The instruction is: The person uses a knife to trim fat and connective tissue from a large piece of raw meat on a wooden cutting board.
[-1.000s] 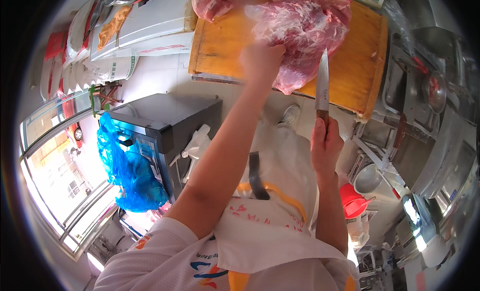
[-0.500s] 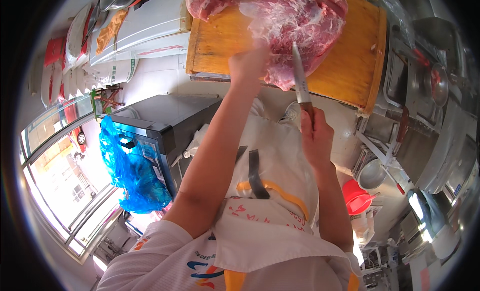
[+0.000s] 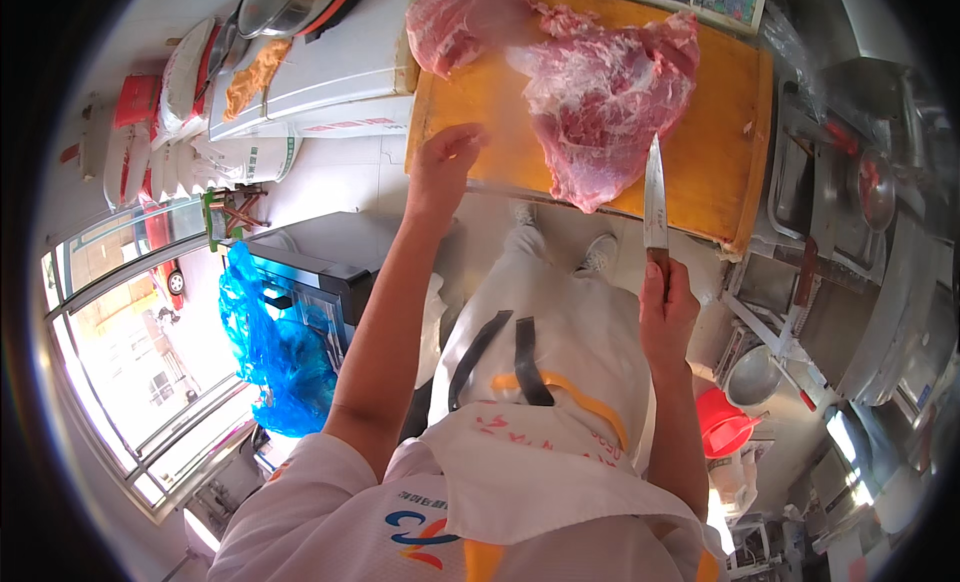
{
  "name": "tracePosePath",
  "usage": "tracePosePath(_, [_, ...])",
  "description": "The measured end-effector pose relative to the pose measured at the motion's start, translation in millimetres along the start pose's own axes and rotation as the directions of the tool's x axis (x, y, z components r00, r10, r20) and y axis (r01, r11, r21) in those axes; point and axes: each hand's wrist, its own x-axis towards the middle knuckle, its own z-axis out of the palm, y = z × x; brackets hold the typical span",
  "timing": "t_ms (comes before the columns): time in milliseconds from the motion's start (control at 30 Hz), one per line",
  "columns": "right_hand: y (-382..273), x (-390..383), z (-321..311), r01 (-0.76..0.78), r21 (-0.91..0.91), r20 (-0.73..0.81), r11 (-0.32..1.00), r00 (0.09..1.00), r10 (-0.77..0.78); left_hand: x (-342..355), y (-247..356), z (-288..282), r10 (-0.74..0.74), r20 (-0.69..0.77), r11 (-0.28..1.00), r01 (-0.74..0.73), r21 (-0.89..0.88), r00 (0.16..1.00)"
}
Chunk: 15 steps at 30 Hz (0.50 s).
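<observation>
A broad, marbled slab of raw pink meat [image 3: 610, 102] lies on the wooden cutting board [image 3: 720, 152], with a second piece [image 3: 460, 27] at the board's back left. My left hand [image 3: 445, 162] is at the board's left part, apart from the big slab, its fingers curled; what they hold, if anything, is unclear. My right hand [image 3: 667, 307] grips a knife [image 3: 655, 197] by its wooden handle, blade pointing up the picture beside the slab's lower right. A pale blur hangs between my left hand and the meat.
A grey appliance [image 3: 320, 242] with blue plastic bags [image 3: 290, 362] stands lower left. A white chest with pans [image 3: 290, 7] is upper left, a scale [image 3: 720, 2] behind the board. Metal trays and utensils [image 3: 820, 212] line the right, above a red basin [image 3: 720, 422].
My left hand has moved left, away from the big slab. My right hand has shifted right and slightly down with the knife, whose blade now sits by the meat's right edge.
</observation>
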Motion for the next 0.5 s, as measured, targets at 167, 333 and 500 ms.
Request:
tracePosePath(167, [-12.4, -5.4, -8.5, -0.082, 0.096, -0.036, 0.992, 0.996, 0.086, 11.2, 35.9, 2.8, 0.064, 0.159, 0.966, -0.022, -0.256, 0.985])
tracePosePath(333, [-22.7, -14.7, -13.8, -0.190, 0.347, -0.168, 0.919, 0.951, 0.260, 25.0, 89.5, 55.9, 0.262, 0.385, 0.965, -0.236, -0.113, 0.885])
tracePosePath(500, [-38.2, -29.4, -22.2, -0.196, 0.458, -0.299, 0.867, 0.885, 0.358, 107.9, 168.2, 86.2, 0.216, 0.415, 0.976, -0.184, -0.115, 0.884])
